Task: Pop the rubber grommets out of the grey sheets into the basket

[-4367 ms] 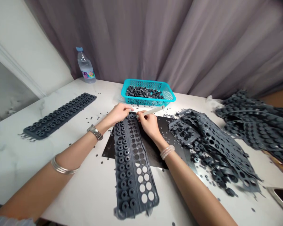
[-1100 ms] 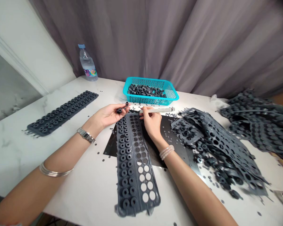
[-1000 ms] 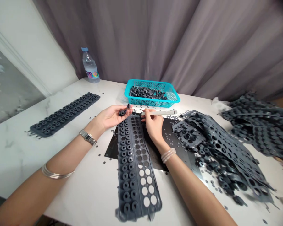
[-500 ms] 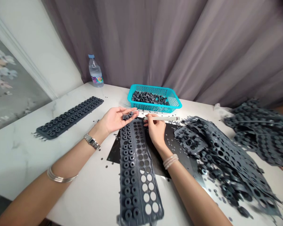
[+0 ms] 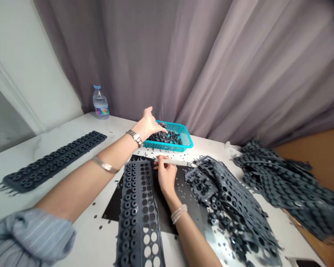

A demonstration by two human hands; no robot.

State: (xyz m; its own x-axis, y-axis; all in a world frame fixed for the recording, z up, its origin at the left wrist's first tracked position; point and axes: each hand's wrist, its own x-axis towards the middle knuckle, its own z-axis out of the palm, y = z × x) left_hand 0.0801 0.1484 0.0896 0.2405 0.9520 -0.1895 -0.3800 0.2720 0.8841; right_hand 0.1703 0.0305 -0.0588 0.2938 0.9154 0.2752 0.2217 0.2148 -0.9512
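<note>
Over the left part of a turquoise basket (image 5: 186, 139) is my left hand (image 5: 151, 123), fingers apart and tipped downward. Small black rubber rings (image 5: 168, 138) lie in the basket beneath it. Some of its fingertips are hidden behind the hand. My right hand (image 5: 167, 177) is closed around a slim white pen-like tool (image 5: 176, 162), its tip pointing left. Beside that hand lies a long dark rubber sheet (image 5: 130, 211). Ring-shaped pieces fill its left rows, while round holes show along its right rows.
Another ringed strip (image 5: 55, 159) lies at the left, with a water bottle (image 5: 101, 104) behind it. On the right are punched sheets (image 5: 233, 189), loose rings (image 5: 233, 233) and a heap of rubber sheets (image 5: 284, 181). A black mat (image 5: 114, 204) lies under the middle sheet.
My left hand has moved from above the sheet's far end to the basket, and the rings seen in it are gone from view. My right hand still holds the tool. The view has shifted right.
</note>
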